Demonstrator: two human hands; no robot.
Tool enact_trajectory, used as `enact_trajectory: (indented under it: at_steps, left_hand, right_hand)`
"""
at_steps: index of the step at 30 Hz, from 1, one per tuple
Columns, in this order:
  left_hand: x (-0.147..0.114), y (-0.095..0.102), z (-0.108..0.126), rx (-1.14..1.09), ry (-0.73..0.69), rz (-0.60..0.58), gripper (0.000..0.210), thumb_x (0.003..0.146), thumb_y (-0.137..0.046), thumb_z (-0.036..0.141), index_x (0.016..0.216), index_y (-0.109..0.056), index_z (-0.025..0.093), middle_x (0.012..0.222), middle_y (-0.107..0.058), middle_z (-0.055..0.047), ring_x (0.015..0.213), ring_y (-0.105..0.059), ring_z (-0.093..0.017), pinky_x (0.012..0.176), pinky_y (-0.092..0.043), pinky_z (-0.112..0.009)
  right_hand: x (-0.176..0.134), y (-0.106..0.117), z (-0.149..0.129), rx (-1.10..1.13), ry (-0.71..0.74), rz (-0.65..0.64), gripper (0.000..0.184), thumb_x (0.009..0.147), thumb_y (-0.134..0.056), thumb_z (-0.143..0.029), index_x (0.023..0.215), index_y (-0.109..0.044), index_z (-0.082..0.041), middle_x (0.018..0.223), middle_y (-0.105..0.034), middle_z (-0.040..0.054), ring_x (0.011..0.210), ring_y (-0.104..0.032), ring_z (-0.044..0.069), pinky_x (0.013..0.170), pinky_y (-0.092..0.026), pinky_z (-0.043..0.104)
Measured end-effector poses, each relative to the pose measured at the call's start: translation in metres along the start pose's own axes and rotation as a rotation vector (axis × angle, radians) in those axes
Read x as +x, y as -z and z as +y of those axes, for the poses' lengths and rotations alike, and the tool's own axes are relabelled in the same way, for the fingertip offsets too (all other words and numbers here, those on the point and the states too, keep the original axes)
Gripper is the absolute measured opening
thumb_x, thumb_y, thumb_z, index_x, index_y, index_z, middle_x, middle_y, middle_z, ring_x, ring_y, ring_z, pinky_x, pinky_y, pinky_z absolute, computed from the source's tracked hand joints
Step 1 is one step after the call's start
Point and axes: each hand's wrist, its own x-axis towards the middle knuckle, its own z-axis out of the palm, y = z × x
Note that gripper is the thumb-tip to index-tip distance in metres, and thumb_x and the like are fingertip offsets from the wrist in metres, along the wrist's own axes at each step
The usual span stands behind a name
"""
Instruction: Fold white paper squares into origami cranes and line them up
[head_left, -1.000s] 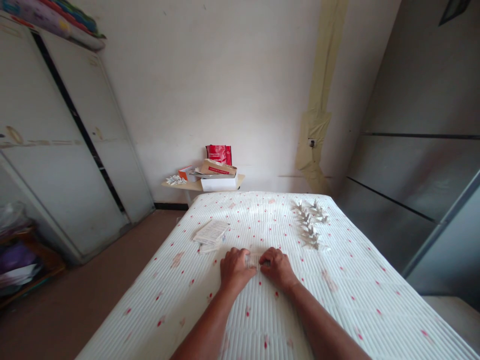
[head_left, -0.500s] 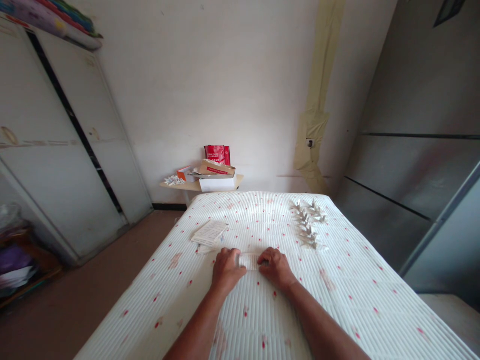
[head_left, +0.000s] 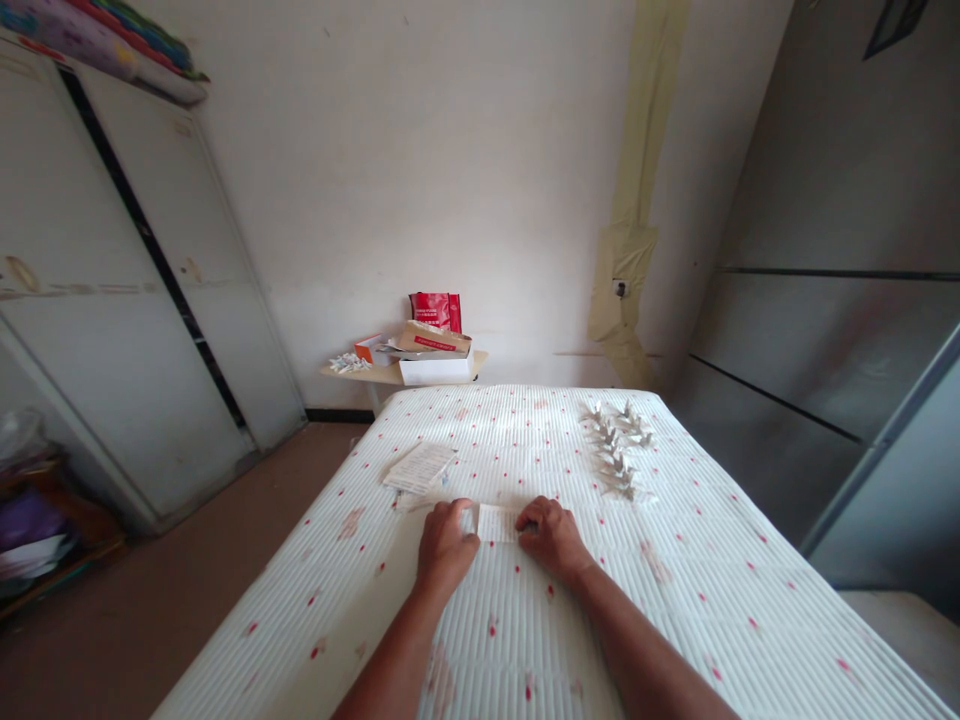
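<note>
Two hands press on a small paper sheet (head_left: 499,522) lying flat on the bed (head_left: 675,600), near its middle. Stack of paper sheets (head_left: 420,466) lies up-left of it. Left hand (head_left: 444,545): fingers curled, pinning the sheet's left edge. Right hand (head_left: 551,535): fingers bent, pinning its right edge. Folded paper cranes (head_left: 619,450) sit in rows farther right, well apart.

My two bare forearms reached forward side by side, my left hand (head_left: 444,547) curled knuckles-up with its fingertips pressed down at the left edge of the small paper (head_left: 498,522), my right hand (head_left: 551,535) likewise bent and pressing at its right edge.
</note>
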Motion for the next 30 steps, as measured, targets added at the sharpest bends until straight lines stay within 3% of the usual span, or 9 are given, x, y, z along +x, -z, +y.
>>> enact_trajectory:
  at_steps: [4, 8, 13, 17, 30]
  left_hand:
    - [-0.009, -0.004, 0.011, -0.031, -0.126, 0.109, 0.041, 0.073, -0.052, 0.021, 0.114, -0.053, 0.029, 0.121, -0.05, -0.002, 0.113, -0.043, -0.018, 0.095, -0.033, -0.029]
    - [-0.014, -0.008, 0.02, 0.082, -0.105, 0.021, 0.036, 0.076, -0.053, 0.032, 0.112, -0.055, 0.033, 0.127, -0.046, -0.002, 0.115, -0.041, -0.023, 0.093, -0.031, -0.037]
    - [-0.015, -0.007, 0.023, 0.156, -0.099, -0.038, 0.04, 0.076, -0.053, 0.037, 0.116, -0.051, 0.031, 0.129, -0.045, -0.003, 0.117, -0.037, -0.023, 0.094, -0.028, -0.037]
    - [-0.016, -0.004, 0.025, 0.181, -0.085, -0.056, 0.044, 0.074, -0.054, 0.039, 0.117, -0.05, 0.031, 0.131, -0.043, -0.003, 0.119, -0.036, -0.024, 0.094, -0.027, -0.037]
    - [-0.012, -0.005, 0.021, 0.146, -0.062, -0.073, 0.045, 0.072, -0.051, 0.029, 0.116, -0.051, 0.03, 0.13, -0.045, -0.002, 0.117, -0.038, -0.022, 0.094, -0.029, -0.035]
  right_hand:
    - [0.001, -0.002, -0.003, -0.03, -0.015, 0.009, 0.015, 0.068, -0.055, -0.016, 0.073, -0.068, -0.023, 0.085, -0.063, 0.0009, 0.086, -0.056, 0.017, 0.077, -0.036, 0.026]
    - [0.0, -0.007, -0.009, -0.086, -0.077, 0.059, 0.007, 0.068, -0.061, -0.026, 0.071, -0.065, -0.021, 0.083, -0.062, 0.0017, 0.086, -0.055, 0.018, 0.076, -0.035, 0.029]
    - [-0.001, -0.009, -0.012, -0.1, -0.085, 0.078, 0.01, 0.065, -0.066, -0.028, 0.072, -0.064, -0.021, 0.084, -0.061, 0.0019, 0.088, -0.054, 0.019, 0.076, -0.034, 0.03]
    - [0.001, -0.007, -0.009, -0.081, -0.085, 0.046, 0.008, 0.065, -0.062, -0.019, 0.072, -0.065, -0.022, 0.084, -0.061, 0.0015, 0.088, -0.054, 0.019, 0.076, -0.035, 0.029]
    - [0.002, 0.003, 0.006, 0.025, -0.073, 0.007, 0.025, 0.063, -0.05, -0.003, 0.072, -0.067, -0.019, 0.086, -0.064, 0.0025, 0.083, -0.057, 0.016, 0.075, -0.041, 0.024]
